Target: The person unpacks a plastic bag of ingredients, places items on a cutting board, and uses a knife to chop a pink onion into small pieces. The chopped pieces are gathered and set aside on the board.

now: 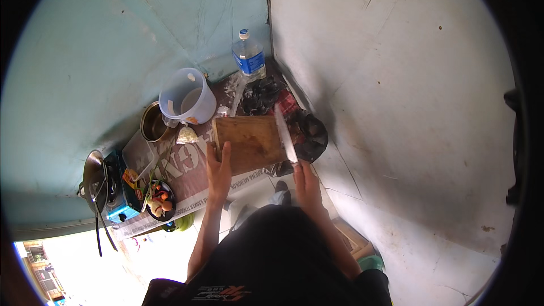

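Note:
My left hand [219, 174] grips the left edge of a wooden cutting board [248, 142], thumb on its top face and fingers along the side. In my right hand [307, 182] is the handle of a knife [285, 134], its broad pale blade pointing away from me. The blade lies along the board's right end; whether it touches the wood I cannot tell. Beyond and to the right of the board are black plastic bags [312, 136], with something red [285, 103] among them. No food shows on the board.
A printed banner [187, 165] covers the table. Along its left stand a plate of vegetables and an egg [163, 216], a blue portable stove [123, 212] with a wok [93, 174], a clear tray [139, 153], a metal pot [154, 125] and a plastic bucket [204, 104]. A water bottle [250, 59] occupies the corner.

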Motion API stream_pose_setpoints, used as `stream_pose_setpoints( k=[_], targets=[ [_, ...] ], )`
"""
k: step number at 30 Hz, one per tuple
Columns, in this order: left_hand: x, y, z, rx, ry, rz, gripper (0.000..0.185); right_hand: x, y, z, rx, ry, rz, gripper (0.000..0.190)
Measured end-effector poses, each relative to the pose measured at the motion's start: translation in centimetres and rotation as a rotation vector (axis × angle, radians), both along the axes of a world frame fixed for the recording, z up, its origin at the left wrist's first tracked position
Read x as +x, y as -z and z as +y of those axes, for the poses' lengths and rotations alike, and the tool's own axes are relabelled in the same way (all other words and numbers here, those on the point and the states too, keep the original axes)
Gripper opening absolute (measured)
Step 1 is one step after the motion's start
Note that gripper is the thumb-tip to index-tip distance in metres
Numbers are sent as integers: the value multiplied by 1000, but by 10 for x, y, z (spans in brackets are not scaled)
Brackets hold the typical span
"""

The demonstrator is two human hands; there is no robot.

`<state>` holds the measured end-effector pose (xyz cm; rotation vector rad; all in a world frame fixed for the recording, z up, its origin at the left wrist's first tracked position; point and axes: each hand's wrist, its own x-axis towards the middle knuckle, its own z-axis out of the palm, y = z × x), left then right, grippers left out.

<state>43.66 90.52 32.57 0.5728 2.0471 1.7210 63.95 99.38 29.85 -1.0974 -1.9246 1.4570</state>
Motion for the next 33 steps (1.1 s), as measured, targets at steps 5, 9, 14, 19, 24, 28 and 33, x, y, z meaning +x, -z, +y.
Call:
stream_pose_setpoints(
  k=[5,9,14,19,24,28,33],
  targets=[
    [5,-5,-6,-99,10,42,35,-8,39,-1,98,-99,-236,25],
    [3,-8,-16,-104,-3,59,34,-3,72,14,66,99,-79,34],
    [-8,-6,-38,1,-175,-84,31,14,46,12,-639,172,102,36],
    [-19,5,-92,42,-431,-35,33,-3,26,3,-335,225,30,29],
    [-39,34,-163,-37,-634,112,42,-17,17,-7,-233,219,4,29],
    [-50,66,-214,-27,-679,105,42,-34,9,-15,-118,96,-7,31],
    [-54,93,-261,-197,-620,103,34,-53,1,-29,-117,8,-131,36]
  ],
)
